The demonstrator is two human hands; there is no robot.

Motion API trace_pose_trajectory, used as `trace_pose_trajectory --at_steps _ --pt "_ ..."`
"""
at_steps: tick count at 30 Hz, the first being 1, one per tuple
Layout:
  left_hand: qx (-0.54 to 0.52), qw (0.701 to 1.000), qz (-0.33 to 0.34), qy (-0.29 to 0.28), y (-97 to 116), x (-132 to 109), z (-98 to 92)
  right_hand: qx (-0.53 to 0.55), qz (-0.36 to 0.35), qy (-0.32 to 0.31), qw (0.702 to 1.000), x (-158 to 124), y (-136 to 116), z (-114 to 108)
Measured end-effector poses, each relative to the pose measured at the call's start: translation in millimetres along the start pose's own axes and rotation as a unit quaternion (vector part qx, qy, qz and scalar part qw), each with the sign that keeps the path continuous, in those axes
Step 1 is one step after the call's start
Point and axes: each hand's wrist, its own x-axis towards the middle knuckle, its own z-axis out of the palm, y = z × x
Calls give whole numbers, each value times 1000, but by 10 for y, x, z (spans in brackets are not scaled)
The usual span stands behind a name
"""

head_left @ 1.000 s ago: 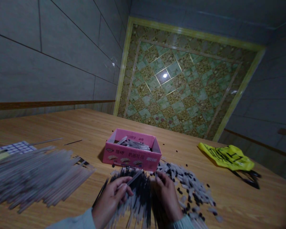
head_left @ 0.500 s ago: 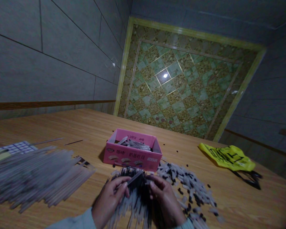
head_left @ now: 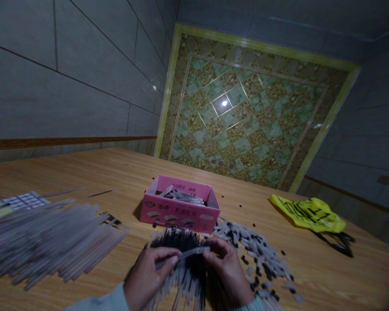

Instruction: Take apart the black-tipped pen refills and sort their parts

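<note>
My left hand (head_left: 155,272) pinches a thin translucent tube (head_left: 189,253) between thumb and fingers. The tube slants up to the right and bends slightly. At its right end, my right hand (head_left: 225,268) grips a small clear cap-like piece (head_left: 202,249). This piece meets the tube's tip; whether it sits over it I cannot tell. Under both hands lies a dense pile of thin sticks with black ends (head_left: 176,237). To the right spreads a heap of small clear pieces and black bits (head_left: 259,248).
Beyond the hands stands an open pink box (head_left: 178,214) with similar thin pieces inside. Many long translucent tubes (head_left: 45,242) lie at left, near a blue-checked cloth (head_left: 32,199). A yellow bag (head_left: 307,212) with black handles rests at right on the wooden table (head_left: 116,168).
The tube has tilted flatter and now reaches to my right fingers, its end meeting the clear piece. My hands remain in about the same place.
</note>
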Motion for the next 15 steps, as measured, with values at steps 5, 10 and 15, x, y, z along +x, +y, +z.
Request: trace_pose_trajectory --at_steps 5,10,15 --pt "1 1000 8 3 3 7 -12 -13 -5 -10 1000 -8 6 -3" --pt "8 1000 20 -1 51 4 -32 -27 -5 -38 999 -12 36 -7" --pt "19 1000 14 5 65 -22 -5 -62 -8 -41 997 -41 74 34"
